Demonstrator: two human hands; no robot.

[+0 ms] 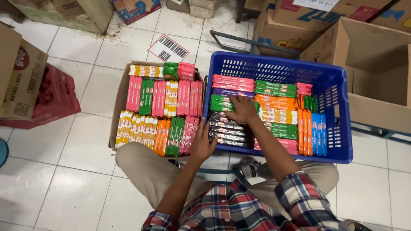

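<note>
A blue plastic crate [332,92] on the tiled floor holds rows of flat snack packs in pink, green, orange, blue and dark wrappers. My right hand [242,108] lies flat on the packs near the crate's middle left, fingers spread over green and dark ones. To the left stands a shallow cardboard box [122,92] packed with upright pink, green, yellow and orange packs. My left hand [203,142] rests at that box's near right corner, fingers on the pink packs [189,133] beside the crate's wall. Neither hand visibly grips a pack.
An open empty carton [376,72] stands right of the crate, more cartons behind it. A red crate [55,96] with a carton on it sits at the left. A white printed card [168,48] lies on the floor behind the box. My knees are below.
</note>
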